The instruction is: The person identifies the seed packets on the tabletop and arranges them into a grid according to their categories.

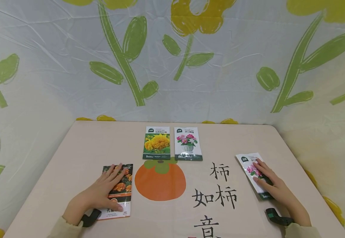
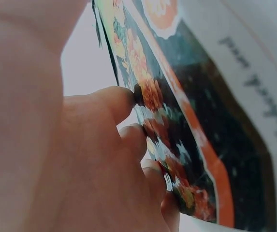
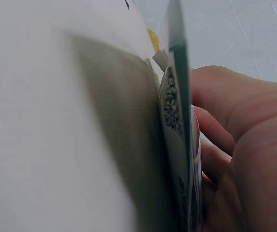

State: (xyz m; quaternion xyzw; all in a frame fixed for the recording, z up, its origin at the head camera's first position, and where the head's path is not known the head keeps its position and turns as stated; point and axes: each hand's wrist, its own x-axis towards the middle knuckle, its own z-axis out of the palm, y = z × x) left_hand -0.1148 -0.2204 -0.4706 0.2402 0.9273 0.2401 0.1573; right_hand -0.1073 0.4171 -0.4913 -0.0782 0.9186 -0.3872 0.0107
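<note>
On the left, my left hand [image 1: 101, 188] rests with fingers spread across a marigold seed packet [image 1: 126, 188], dark with orange flowers and a white lower band. Its fingertips press the flower picture in the left wrist view, and the thumb lies over the white band. My right hand [image 1: 273, 185] lies over a white seed packet [image 1: 247, 161] with pink flowers, on the right side of the table, fingers extended across its front. That packet stands edge-on in the right wrist view, its code-printed back [image 3: 172, 106] facing the table with a shadow beneath.
Two more seed packets lie side by side at the back: a yellow sunflower packet [image 1: 156, 143] and a pink potted-flower packet [image 1: 188, 144]. The pale table [image 1: 80, 148] bears a printed persimmon [image 1: 160, 181] and black characters. A flower-patterned curtain [image 1: 220, 92] hangs behind.
</note>
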